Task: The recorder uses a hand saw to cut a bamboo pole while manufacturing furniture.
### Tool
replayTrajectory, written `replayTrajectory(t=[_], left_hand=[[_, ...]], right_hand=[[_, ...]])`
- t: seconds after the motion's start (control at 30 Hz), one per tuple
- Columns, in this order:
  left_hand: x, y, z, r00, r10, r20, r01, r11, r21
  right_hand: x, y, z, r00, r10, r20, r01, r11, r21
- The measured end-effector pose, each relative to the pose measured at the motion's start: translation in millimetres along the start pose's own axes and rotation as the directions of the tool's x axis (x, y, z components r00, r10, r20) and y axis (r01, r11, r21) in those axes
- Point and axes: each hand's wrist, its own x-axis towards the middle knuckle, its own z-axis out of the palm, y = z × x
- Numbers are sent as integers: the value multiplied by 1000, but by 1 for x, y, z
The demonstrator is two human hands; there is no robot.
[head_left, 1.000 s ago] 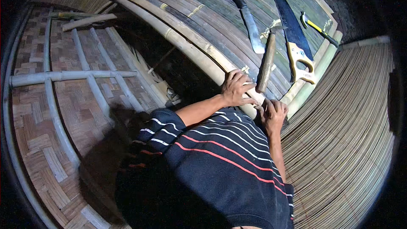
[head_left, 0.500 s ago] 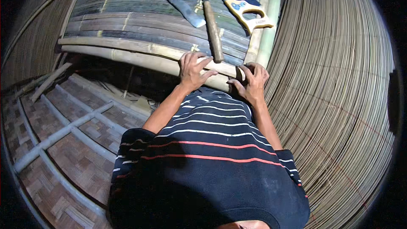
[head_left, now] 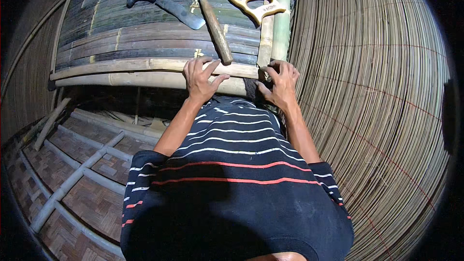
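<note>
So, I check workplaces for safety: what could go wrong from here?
The left hand rests bare on the pale bamboo strip, so splinters are possible. The wooden-handled tool ends right beside that hand; a bump might swing it. The machete lies with its blade uncovered, so a careless reach past it could cut.

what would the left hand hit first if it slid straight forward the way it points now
Probably the tool's wooden handle, lying across the bamboo slats just ahead of the left hand, though depth is hard to judge.
</note>
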Motion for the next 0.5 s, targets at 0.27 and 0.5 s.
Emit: replayTrajectory(t=[0.27,0.5], left_hand=[[-1,1,0,1000,-1,2,1,1000,17],[-2,-2,3,1000,17,-10,-17,1000,1]], right_hand=[[1,6,8,1000,-2,-4,2,1000,-16],[6,4,10,1000,-7,-11,7,1000,-6]])
